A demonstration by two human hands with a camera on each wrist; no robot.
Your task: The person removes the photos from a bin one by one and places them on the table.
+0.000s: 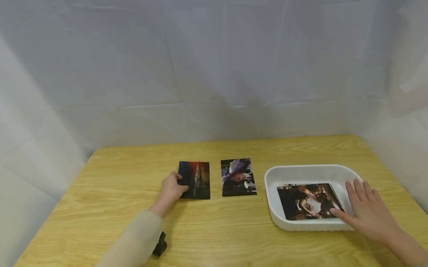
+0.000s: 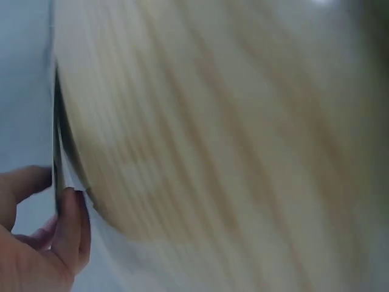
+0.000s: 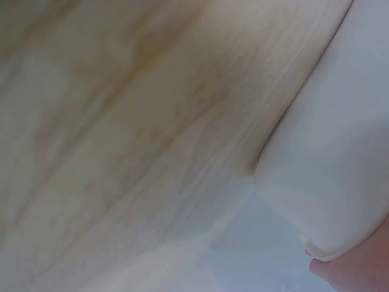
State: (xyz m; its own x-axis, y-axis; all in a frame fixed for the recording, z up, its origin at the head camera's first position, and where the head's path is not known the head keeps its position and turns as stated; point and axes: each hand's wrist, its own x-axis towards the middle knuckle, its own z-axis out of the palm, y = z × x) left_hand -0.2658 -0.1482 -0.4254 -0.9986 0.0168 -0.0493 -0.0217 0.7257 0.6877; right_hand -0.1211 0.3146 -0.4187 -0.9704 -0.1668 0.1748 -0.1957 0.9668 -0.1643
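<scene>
My left hand (image 1: pixel 172 188) pinches the left edge of a dark photo card (image 1: pixel 199 180) with a red and blue picture. In the left wrist view that card (image 2: pixel 58 146) shows edge-on between thumb and fingers, close over the table. Just right of it, a second photo card (image 1: pixel 237 177) with a purple-toned picture lies flat on the table. My right hand (image 1: pixel 374 214) lies over the right rim of a white tray (image 1: pixel 306 169), fingers extended, thumb at the corner of a photo card (image 1: pixel 302 204) inside. That card overlaps at least one other beneath it.
The wooden table (image 1: pixel 224 244) ends at the back against a white sheet (image 1: pixel 207 65), with more sheeting on both sides. A small black object (image 1: pixel 160 245) shows beside the left sleeve. The outer wall of the tray (image 3: pixel 328 140) fills the right of the right wrist view.
</scene>
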